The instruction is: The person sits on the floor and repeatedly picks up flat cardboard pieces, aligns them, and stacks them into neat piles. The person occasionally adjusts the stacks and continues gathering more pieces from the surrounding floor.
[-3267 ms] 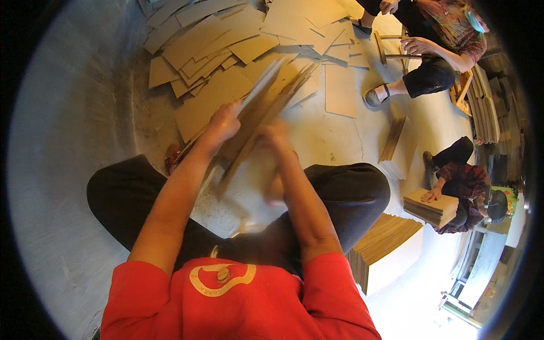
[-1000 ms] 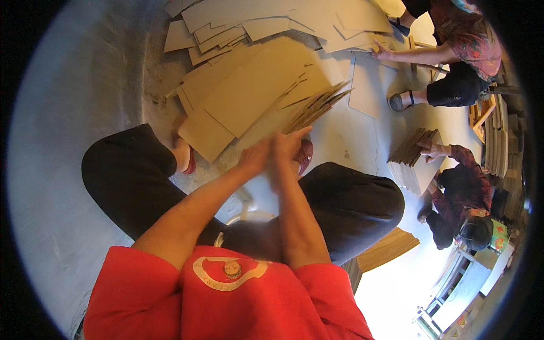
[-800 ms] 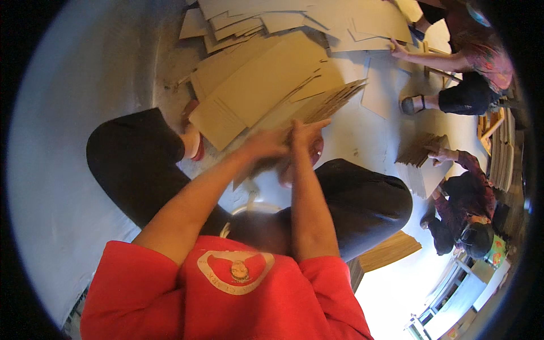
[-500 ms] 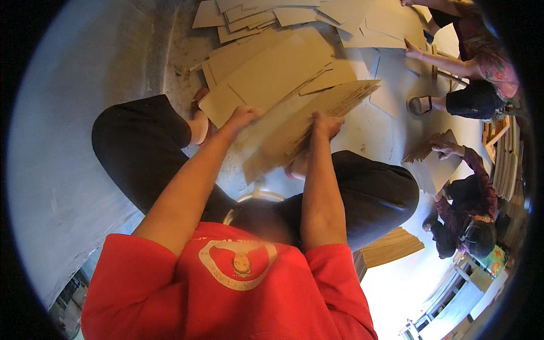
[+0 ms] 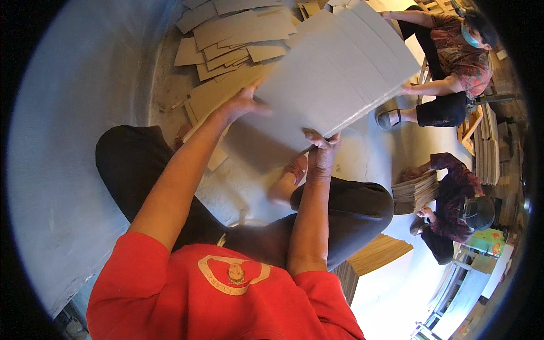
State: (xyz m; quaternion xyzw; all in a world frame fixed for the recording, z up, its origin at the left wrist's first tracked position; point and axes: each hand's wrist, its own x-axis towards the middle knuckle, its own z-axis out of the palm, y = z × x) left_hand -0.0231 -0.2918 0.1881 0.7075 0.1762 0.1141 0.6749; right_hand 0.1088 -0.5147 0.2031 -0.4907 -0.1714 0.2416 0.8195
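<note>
A thick stack of grey-brown cardboard sheets [image 5: 340, 68] is raised in front of me, tilted, its broad face toward me. At its near right edge my right hand [image 5: 323, 148] is closed, thumb over the face. My left hand [image 5: 243, 106] grips the left edge, slightly blurred, with the thumb across the face and the other fingers partly hidden. Beyond the stack, loose cardboard sheets [image 5: 241, 28] lie overlapping on the floor. More flat sheets [image 5: 226, 85] lie beside my left hand, partly covered by the raised stack.
A co-worker [image 5: 459, 62] sits at the far right, hands near the stack's far edge; contact is unclear. Another person [image 5: 453, 198] at the right handles a cardboard bundle [image 5: 416, 191]. Another cardboard stack [image 5: 379, 254] stands beside my right knee. A grey wall [image 5: 79, 141] rises at left.
The cardboard stack has swung up and away from me, from nearly edge-on to showing its broad face. My left hand has risen slightly. The person at lower right has turned their bundle.
</note>
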